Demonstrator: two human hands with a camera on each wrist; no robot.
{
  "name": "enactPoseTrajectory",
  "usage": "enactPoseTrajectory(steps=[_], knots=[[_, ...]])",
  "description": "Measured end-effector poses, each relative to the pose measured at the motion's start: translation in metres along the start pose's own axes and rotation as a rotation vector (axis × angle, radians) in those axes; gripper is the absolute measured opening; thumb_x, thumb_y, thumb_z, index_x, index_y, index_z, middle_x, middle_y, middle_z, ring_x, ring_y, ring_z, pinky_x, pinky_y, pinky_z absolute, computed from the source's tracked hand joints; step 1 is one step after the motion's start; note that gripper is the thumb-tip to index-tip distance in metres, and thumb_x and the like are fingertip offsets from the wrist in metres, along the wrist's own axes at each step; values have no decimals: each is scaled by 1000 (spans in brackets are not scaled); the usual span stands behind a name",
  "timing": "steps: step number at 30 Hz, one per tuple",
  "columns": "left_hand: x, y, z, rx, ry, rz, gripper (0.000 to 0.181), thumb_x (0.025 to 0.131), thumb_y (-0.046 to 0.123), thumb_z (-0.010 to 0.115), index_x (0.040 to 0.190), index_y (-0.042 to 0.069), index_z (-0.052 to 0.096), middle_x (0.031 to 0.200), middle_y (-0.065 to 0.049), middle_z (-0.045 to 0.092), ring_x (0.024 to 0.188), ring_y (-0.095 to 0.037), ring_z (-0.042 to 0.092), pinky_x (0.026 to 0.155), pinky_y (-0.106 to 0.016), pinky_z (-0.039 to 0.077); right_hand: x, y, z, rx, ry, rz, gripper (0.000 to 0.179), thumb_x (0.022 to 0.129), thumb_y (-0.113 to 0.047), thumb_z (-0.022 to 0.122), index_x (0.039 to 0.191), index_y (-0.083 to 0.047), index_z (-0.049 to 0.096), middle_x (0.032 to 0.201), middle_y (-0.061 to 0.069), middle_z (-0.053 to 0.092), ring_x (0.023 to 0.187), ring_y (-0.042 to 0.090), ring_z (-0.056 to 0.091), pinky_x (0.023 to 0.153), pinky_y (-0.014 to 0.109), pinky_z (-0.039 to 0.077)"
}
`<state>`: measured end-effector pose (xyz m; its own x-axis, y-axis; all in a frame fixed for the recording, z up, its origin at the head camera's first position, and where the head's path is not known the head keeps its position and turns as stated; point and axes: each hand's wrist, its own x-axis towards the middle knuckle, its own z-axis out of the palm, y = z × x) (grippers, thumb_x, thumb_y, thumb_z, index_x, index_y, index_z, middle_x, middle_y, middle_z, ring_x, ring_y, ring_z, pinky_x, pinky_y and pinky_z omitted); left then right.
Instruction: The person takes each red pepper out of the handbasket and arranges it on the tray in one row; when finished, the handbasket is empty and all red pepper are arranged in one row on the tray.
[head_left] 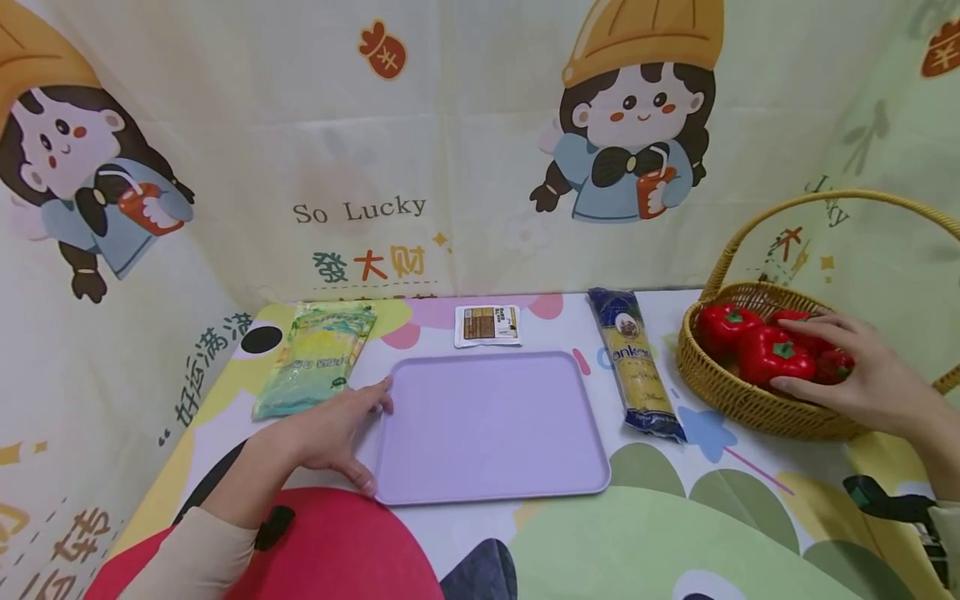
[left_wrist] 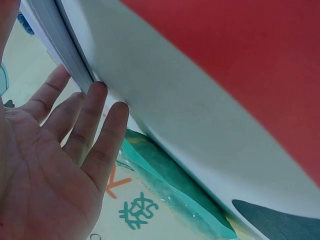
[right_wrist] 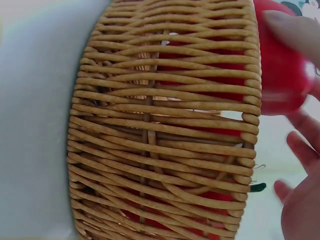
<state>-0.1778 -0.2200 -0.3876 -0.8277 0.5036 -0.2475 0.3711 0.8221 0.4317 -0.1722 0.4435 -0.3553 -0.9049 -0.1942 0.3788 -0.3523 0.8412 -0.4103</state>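
My left hand (head_left: 330, 442) rests along the left side of a lilac tray (head_left: 491, 429), thumb by the near corner and fingertips at the rim. In the left wrist view its fingers (left_wrist: 95, 115) are fairly straight and spread. On the right, my right hand (head_left: 862, 371) reaches into a wicker basket (head_left: 738, 408) and holds a red bell pepper (head_left: 776, 354) between thumb and fingers. The right wrist view shows the thumb on that pepper (right_wrist: 282, 75), which bulges above the basket's rim. More red bell peppers (head_left: 726, 327) lie around it, partly hidden by the hand.
A green and yellow plastic packet (head_left: 315, 358) lies left of the tray. Behind the tray is a small white-edged sachet (head_left: 487, 325). A blue and yellow pasta packet (head_left: 637, 362) lies between tray and basket. The basket's tall handle (head_left: 840, 196) arches over it. A printed curtain (head_left: 480, 150) hangs behind.
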Motion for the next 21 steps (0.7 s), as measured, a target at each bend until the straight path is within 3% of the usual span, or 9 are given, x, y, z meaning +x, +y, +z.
enactPoseTrajectory(steps=[2,6,7,12,21], knots=[[1,1,-1,2,3,-3,112,53,59,97,143,13,48,150,-10,49,128,-26,49,109,-53,43,-1,-2,-1,22,53,-18,79,64,-6,97,135,-4,63,130,10,49,125,24,39,77,-3,26],[1,2,-1,2,9,-7,128,52,59,97,152,5,38,136,-2,56,124,-23,50,108,-51,44,-1,-8,-1,51,132,-43,78,61,0,96,133,-5,65,123,-21,41,111,-9,32,79,-4,30],[1,2,-2,1,9,-8,127,52,59,97,151,5,39,136,-2,56,124,-23,50,108,-51,44,-2,-10,-1,65,137,-38,78,62,1,95,133,-4,65,123,-25,39,112,-8,33,79,-4,31],[2,1,-1,6,3,-12,125,52,60,97,150,6,40,140,-4,54,125,-23,49,108,-51,44,2,-21,0,156,146,-29,75,64,8,91,133,-1,64,126,-21,39,111,-4,40,79,-3,38],[1,5,-3,10,-14,-37,97,53,58,97,131,20,54,160,-14,38,133,-29,45,110,-54,43,15,-49,7,201,146,-171,82,57,17,88,133,0,63,131,-13,45,117,3,45,80,0,44]])
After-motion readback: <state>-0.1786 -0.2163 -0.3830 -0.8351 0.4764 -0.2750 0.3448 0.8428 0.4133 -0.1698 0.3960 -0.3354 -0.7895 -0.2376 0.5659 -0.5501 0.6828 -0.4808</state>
